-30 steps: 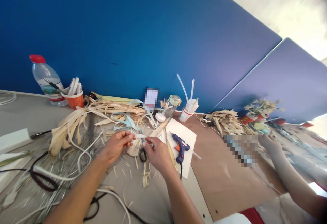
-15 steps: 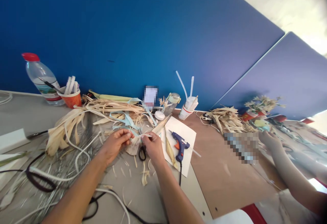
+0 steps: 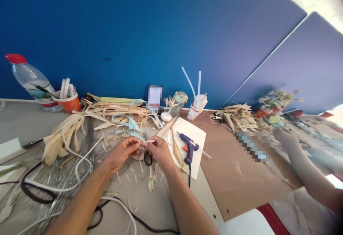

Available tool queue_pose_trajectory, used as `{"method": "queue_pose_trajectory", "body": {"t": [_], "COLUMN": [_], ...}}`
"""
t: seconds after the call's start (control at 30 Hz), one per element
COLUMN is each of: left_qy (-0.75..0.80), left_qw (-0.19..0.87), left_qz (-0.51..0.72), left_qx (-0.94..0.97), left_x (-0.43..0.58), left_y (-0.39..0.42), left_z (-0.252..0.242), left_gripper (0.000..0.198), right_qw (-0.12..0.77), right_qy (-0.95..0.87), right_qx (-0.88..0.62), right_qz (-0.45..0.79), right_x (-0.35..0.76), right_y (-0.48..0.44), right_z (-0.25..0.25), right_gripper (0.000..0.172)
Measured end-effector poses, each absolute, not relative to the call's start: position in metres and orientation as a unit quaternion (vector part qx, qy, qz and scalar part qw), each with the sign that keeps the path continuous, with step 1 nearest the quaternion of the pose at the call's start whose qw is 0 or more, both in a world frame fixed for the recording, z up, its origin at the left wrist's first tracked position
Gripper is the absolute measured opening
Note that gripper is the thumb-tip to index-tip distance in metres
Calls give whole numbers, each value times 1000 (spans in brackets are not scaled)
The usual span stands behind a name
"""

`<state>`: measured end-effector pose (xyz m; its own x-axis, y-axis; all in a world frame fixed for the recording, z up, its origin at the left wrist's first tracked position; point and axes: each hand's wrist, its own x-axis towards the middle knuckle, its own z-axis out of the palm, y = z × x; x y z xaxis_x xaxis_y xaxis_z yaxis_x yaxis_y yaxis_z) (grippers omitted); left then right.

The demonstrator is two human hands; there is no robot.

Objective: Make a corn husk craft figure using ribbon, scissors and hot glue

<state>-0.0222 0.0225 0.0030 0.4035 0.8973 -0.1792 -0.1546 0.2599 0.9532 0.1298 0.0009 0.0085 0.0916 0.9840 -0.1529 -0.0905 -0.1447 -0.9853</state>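
left hand and right hand fingers both pinching one thin husk strip, glue gun just right of them

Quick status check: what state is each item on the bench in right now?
left hand, pinched on one end of the husk strip.
right hand, pinched on its other end.
husk strip, held between both hands.
glue gun, lying on the white sheet, untouched.
water bottle, capped.
orange cup, upright, sticks in it.
white cup, upright, glue sticks in it.
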Motion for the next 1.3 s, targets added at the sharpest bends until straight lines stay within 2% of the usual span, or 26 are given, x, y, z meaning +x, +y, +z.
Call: {"method": "queue_pose_trajectory", "body": {"t": [0.63, 0.87, 1.1, 1.3], "left_qy": [405, 386, 408, 424], "left_qw": [680, 679, 661, 657], "left_qz": [375, 381, 367, 370], "left_qx": [482, 496, 511, 502], "left_x": [-21, -23, -22, -20], "left_y": [23, 23, 25, 22], "left_z": [5, 5, 4, 8], "left_gripper": [23, 37, 22, 20], "right_qw": [518, 517, 519, 518], "right_qy": [-407, -432, -433, -443], "right_qx": [-489, -492, -490, -507], "right_qz": [572, 551, 551, 528], "right_x": [132, 133, 133, 133], "right_y": [3, 2, 1, 0], "right_z": [5, 7, 9, 12], "right_gripper": [11, 11, 13, 12]}}
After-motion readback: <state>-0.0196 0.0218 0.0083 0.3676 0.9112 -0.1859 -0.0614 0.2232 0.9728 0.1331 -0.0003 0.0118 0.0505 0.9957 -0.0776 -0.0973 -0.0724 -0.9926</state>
